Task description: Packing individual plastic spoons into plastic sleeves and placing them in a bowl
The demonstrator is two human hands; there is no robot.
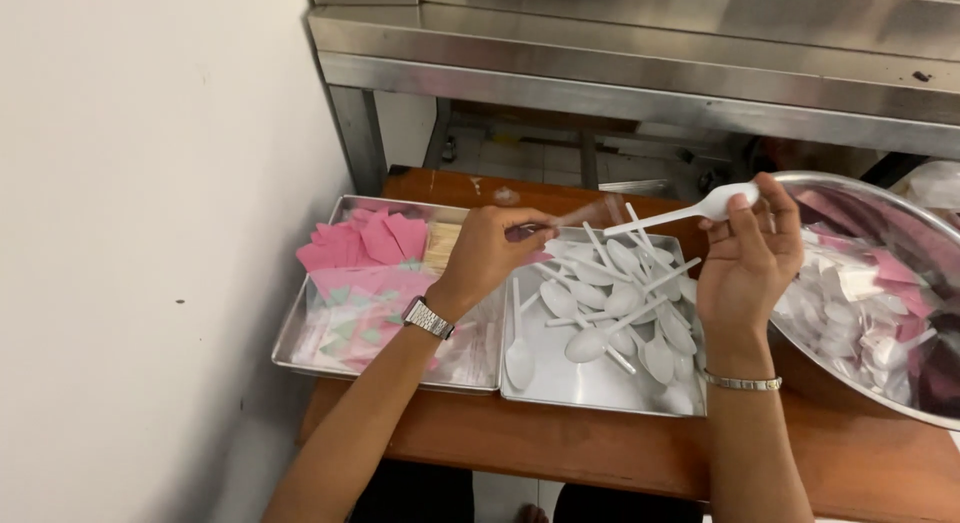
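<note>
My right hand [748,258] holds a white plastic spoon [690,211] by its bowl end, handle pointing left. My left hand [490,251], with a metal wristwatch, pinches a thin clear plastic sleeve [580,216] whose far end meets the spoon's handle tip. Both hands hover over a steel tray [560,378] that holds several loose white spoons [620,303].
A second steel tray [300,328] on the left carries pink paper napkins [365,238], a bundle of toothpicks and clear sleeves. A large steel bowl [880,198] on the right is full of wrapped packets. All rest on a wooden table [600,453] under a steel shelf [640,73]; a white wall lies left.
</note>
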